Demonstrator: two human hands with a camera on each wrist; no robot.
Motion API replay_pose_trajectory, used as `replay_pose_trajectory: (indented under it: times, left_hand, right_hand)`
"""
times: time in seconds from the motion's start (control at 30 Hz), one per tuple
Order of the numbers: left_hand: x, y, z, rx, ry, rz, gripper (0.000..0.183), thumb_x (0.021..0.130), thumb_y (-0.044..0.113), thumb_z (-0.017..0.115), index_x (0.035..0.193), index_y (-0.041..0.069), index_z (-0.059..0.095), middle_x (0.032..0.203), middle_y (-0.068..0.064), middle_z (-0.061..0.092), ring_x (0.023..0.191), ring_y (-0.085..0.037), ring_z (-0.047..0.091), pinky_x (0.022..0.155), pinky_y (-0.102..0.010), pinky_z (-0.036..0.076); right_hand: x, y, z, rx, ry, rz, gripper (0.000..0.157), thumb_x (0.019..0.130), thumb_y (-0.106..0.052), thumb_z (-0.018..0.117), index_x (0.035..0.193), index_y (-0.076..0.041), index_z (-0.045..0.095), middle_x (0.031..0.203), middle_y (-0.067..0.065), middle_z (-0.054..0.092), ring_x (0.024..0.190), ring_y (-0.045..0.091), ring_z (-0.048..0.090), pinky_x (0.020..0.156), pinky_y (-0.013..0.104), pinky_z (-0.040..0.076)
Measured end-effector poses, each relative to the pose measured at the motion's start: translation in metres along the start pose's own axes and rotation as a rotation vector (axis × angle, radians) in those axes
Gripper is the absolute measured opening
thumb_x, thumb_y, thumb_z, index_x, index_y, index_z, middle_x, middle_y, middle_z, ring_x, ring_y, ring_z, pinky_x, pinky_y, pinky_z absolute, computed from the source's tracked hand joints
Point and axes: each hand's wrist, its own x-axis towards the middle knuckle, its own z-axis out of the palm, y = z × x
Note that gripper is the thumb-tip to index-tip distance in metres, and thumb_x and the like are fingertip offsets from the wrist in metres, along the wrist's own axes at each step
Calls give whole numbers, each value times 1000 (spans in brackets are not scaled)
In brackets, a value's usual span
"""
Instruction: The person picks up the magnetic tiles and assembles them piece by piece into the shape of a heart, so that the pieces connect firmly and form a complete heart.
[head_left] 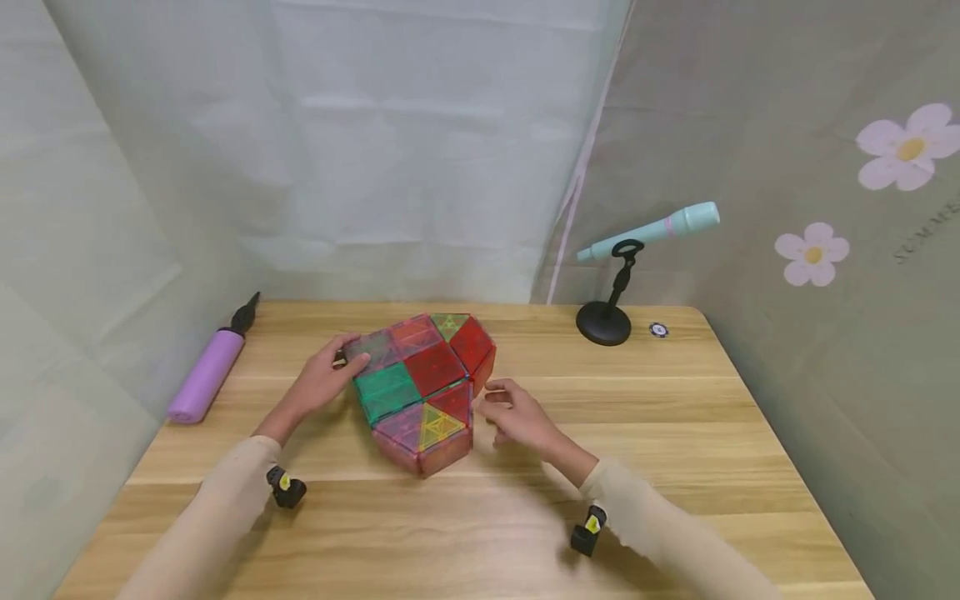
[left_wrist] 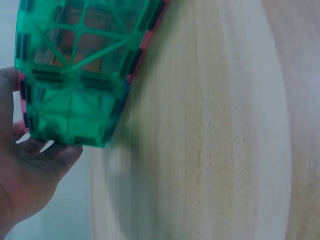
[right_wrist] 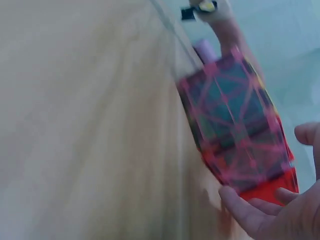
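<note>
A flat, heart-like block built of see-through coloured magnetic tiles (head_left: pixel 387 390) sits in the middle of the table, with green, red, pink and yellow panels on top. At its far left corner my left hand (head_left: pixel 322 379) grips it, thumb over the top and fingers round the outer side. In the left wrist view, green tiles (left_wrist: pixel 75 55) show between this hand and the table. My right hand (head_left: pixel 521 417) is beside the notch on the block's right side, fingers loosely bent and fingertips right at the edge. Pink tiles (right_wrist: pixel 235 110) fill the right wrist view near that hand.
On the wooden table (head_left: pixel 600 433), a purple hand pump (head_left: pixel 206 375) with a black nozzle lies at the left edge. A light blue microphone (head_left: pixel 660 229) leans in a black stand (head_left: pixel 604 323) at the back right, with a small round chip (head_left: pixel 658 330) next to it.
</note>
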Motion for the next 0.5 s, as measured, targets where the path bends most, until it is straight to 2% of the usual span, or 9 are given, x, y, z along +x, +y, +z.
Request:
replay_pose_trajectory:
  times: [0.1,0.23,0.37,0.5]
  left_hand:
    - [1,-2,0,-8,8,-3,71,104,50,53,157,6,35,153,-29,42,138,-51,42,107,-65,41]
    - [1,-1,1,-20,16,-3,72,103,51,55,156,6,36,152,-28,43,139,-50,42,107,-65,41]
    - [-2,0,1,-28,26,-15,73,102,51,56,156,7,36,152,-27,43,139,-50,43,107,-64,42]
    - [-8,3,3,-4,44,-22,75,102,53,56,156,4,36,151,-27,45,136,-49,46,107,-63,42]
  right_hand:
    - [-12,1,10,67,-100,-1,71,94,-35,74,150,-5,43,145,20,53,119,35,63,72,48,62]
    - [-20,2,20,174,-177,-44,87,90,-21,79,159,-6,29,154,21,44,136,38,50,79,51,61]
    - [-19,7,23,158,-131,-119,94,85,-10,84,160,-6,28,153,24,44,136,41,51,91,44,58]
    - [-16,11,17,125,-50,-148,78,85,-6,83,153,-5,44,147,23,52,130,40,57,97,38,56]
